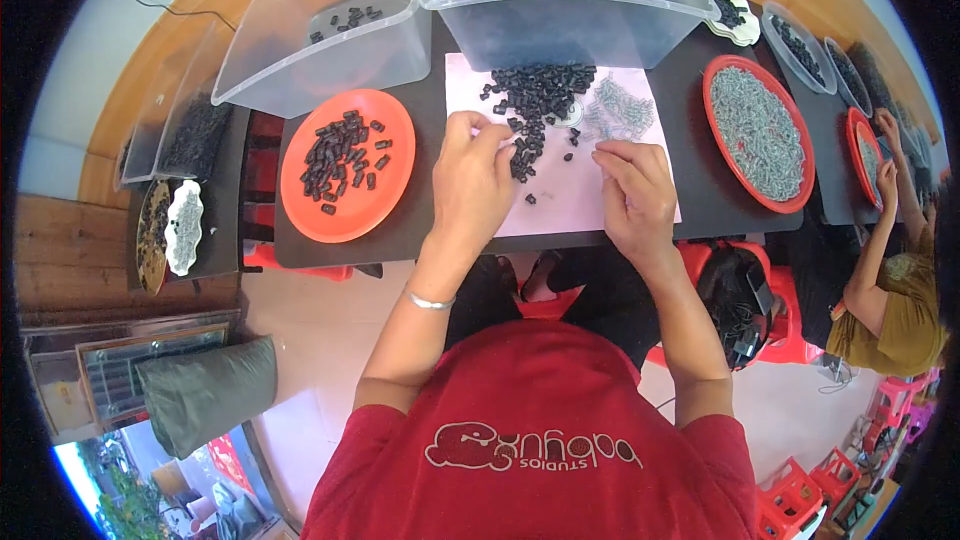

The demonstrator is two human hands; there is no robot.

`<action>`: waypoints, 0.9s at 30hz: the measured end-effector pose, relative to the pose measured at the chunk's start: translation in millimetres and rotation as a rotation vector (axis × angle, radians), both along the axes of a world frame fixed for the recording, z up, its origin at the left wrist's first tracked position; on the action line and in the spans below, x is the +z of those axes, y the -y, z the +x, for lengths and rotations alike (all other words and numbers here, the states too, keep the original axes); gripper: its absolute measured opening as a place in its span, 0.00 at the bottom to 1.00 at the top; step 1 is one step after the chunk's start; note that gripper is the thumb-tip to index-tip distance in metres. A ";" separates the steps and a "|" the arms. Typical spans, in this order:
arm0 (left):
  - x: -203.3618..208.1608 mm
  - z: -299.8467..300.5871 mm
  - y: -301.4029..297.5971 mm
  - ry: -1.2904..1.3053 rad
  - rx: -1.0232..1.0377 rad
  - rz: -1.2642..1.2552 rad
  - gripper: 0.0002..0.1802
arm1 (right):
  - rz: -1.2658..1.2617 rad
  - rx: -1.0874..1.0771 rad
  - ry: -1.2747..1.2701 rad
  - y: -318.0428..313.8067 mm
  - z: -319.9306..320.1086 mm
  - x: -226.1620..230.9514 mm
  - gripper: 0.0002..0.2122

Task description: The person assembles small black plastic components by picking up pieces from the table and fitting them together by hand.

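Both my hands work over a pale pink sheet on the dark table. My left hand is closed, thumb and fingertips together beside a pile of small black plastic parts; what it pinches is hidden. My right hand is also closed in a pinch, just below a loose heap of thin silver metal pieces. Anything between its fingertips is too small to make out. A few loose black parts lie between my hands. A round, pale disc shows partly beside the pile.
An orange-red plate with black cylindrical pieces stands left; a red plate of silver metal pieces stands right. Behind the sheet is a clear bin of black parts, with another bin to its left. A co-worker's hands are far right.
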State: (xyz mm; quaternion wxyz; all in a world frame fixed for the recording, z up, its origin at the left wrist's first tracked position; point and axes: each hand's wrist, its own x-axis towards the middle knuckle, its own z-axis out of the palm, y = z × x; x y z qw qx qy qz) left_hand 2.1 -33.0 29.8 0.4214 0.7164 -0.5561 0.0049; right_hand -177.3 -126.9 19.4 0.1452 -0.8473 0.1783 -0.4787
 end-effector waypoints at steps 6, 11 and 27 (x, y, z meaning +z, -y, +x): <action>2.9 -5.8 20.8 0.162 0.134 0.171 0.10 | -0.023 -0.066 0.029 -1.7 -1.8 0.8 0.12; 7.7 -8.6 20.5 0.092 0.174 0.298 0.09 | 0.131 0.096 -0.031 -12.2 2.7 -3.6 0.08; -5.5 17.0 -14.3 -1.511 -0.401 -0.168 0.08 | 0.079 0.027 -0.234 -21.5 25.7 -5.3 0.05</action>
